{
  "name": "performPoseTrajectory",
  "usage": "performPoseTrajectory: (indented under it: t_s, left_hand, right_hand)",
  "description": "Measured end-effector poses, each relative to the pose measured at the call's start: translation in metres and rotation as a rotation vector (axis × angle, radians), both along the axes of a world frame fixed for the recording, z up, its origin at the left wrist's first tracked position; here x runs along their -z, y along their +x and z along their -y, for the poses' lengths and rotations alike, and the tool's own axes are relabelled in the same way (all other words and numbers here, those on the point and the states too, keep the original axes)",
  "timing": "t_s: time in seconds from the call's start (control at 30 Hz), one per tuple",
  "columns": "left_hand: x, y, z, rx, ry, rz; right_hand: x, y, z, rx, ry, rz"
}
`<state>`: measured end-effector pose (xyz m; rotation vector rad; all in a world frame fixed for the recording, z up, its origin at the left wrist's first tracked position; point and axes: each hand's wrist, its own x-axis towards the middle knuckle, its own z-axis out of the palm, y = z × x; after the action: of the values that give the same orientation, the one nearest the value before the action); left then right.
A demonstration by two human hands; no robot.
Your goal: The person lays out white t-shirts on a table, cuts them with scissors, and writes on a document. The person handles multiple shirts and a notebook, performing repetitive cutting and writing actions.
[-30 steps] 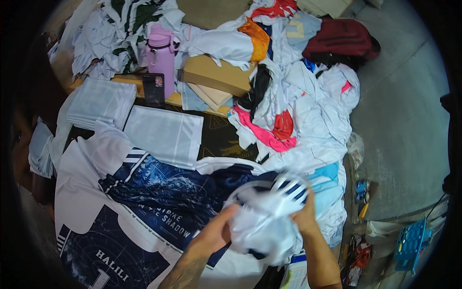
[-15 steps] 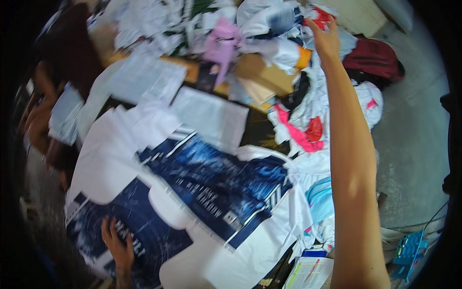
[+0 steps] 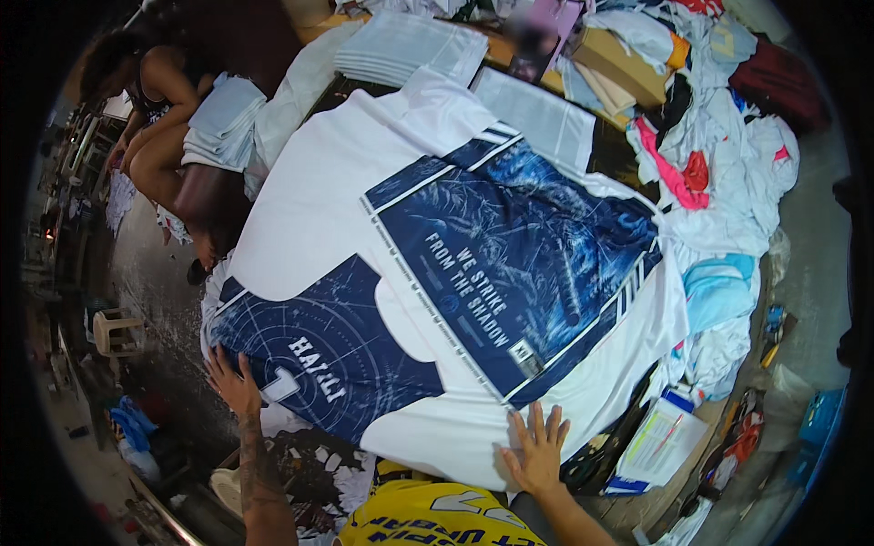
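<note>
A wide white cloth printed with dark blue jersey panels (image 3: 455,264) lies spread in front of me, with white lettering on the print. At its near left edge my left hand (image 3: 235,382) rests with fingers apart on the blue printed panel. My right hand (image 3: 539,446) lies flat, fingers spread, on the white margin along the near edge. Neither hand holds anything. Wrinkles run through the cloth's far and right parts.
Beyond the cloth lie a stack of pale folded sheets (image 3: 410,50) and a cardboard box (image 3: 619,68). Loose garments (image 3: 728,191) pile up at the right, above a notepad with a red pen (image 3: 657,441). A person (image 3: 164,109) sits at the far left beside folded white cloths (image 3: 226,123).
My right hand has come back from the red cloth in the far right pile to the cloth's near edge. My left hand stays on the printed panel. The view has shifted.
</note>
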<state>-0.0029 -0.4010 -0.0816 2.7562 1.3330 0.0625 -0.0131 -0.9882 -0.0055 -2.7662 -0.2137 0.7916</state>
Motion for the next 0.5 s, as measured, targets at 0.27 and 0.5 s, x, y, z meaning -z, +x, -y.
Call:
performPoseTrajectory:
  t_s: [0.27, 0.5]
  left_hand:
    - [0.019, 0.240, -0.015, 0.858, -0.015, 0.178]
    - [0.027, 0.409, 0.084, 0.656, 0.101, 0.104]
  right_hand:
    - [0.033, 0.034, -0.067, 0.200, -0.146, 0.147]
    - [0.061, 0.137, 0.024, 0.179, -0.263, 0.456]
